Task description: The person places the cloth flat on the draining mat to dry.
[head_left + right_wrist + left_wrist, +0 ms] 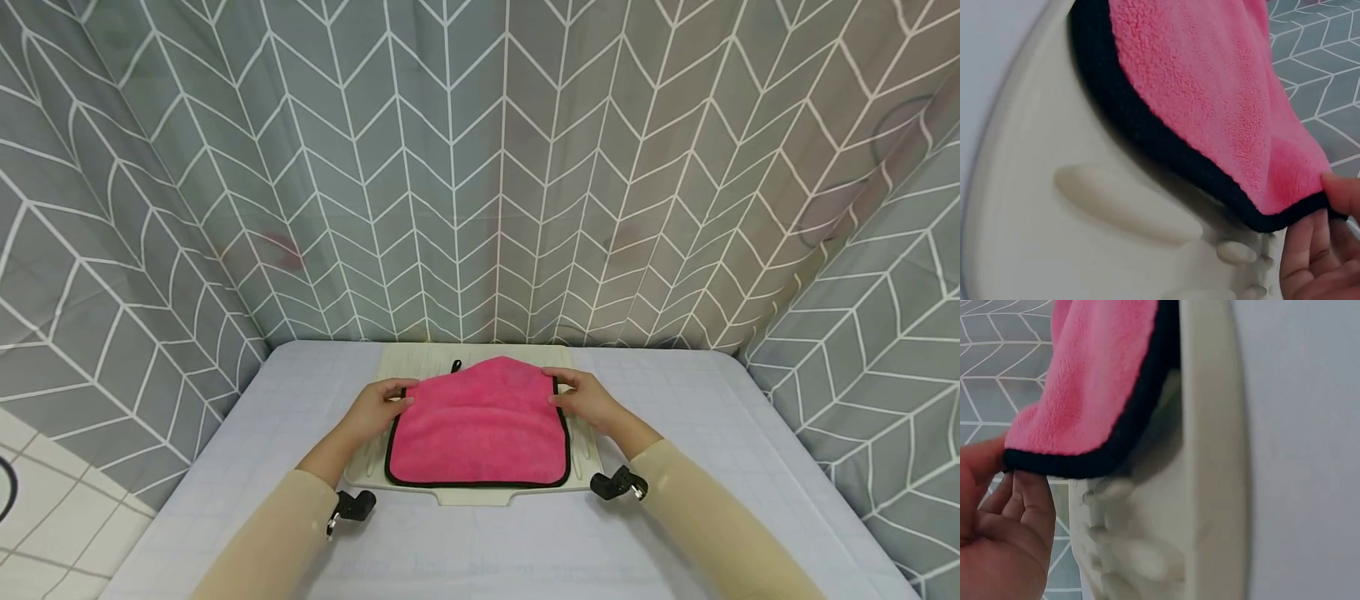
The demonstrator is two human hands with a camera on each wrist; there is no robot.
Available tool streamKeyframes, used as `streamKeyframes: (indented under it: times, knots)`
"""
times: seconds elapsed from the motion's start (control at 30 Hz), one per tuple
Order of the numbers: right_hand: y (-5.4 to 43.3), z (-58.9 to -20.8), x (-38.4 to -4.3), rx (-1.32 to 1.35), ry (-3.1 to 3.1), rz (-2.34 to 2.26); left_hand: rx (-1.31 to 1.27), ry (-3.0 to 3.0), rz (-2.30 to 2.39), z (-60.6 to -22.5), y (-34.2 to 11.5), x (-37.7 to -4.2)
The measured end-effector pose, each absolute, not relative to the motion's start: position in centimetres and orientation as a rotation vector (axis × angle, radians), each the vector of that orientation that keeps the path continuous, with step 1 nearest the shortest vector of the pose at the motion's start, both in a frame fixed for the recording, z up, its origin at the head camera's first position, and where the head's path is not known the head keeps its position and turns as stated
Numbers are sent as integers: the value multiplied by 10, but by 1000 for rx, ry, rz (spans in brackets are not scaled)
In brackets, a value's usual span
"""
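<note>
A pink plush towel (480,425) with a black border lies over a cream board (472,497) with raised bumps. My left hand (381,407) pinches the towel's left edge between thumb and fingers. On the other side, my right hand (585,398) pinches the right edge the same way. Both wrist views show the black border (1060,464) between thumb and fingers, with the held edge raised off the board. Between the hands the towel's far part humps up, and its near edge rests flat on the board. A small black loop (456,366) sticks out at the back left.
The board stands on a table with a white cloth (675,417). Grey curtains (480,167) with white chevron lines hang behind and at both sides. Black camera mounts (618,483) sit at both wrists. White floor tiles (52,500) show at the lower left.
</note>
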State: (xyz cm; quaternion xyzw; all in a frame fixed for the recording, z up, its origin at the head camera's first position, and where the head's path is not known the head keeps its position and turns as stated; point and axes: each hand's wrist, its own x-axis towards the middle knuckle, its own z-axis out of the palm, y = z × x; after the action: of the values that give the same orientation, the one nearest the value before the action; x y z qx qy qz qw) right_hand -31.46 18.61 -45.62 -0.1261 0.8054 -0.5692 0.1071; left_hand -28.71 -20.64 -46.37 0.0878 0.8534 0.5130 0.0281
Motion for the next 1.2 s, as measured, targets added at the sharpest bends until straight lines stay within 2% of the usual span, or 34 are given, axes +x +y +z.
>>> streamKeyframes:
  times: [0.23, 0.5, 0.7, 0.9, 1.2]
  knots:
    - [192, -452, -313, -444, 2404, -1649, 273, 2574, 1612, -462, -212, -282]
    - [196, -450, -310, -563, 2541, -1541, 267, 2798, 1490, -460, -215, -271]
    - [197, -455, -312, -471, 2527, -1403, 223, 2842, 1228, -462, -210, -269]
    - [197, -455, -317, -472, 2457, -1277, 267, 2822, 1085, -461, -210, -274]
    - [197, -449, -325, -417, 2393, -1347, 298, 2695, 1319, -458, -213, -294]
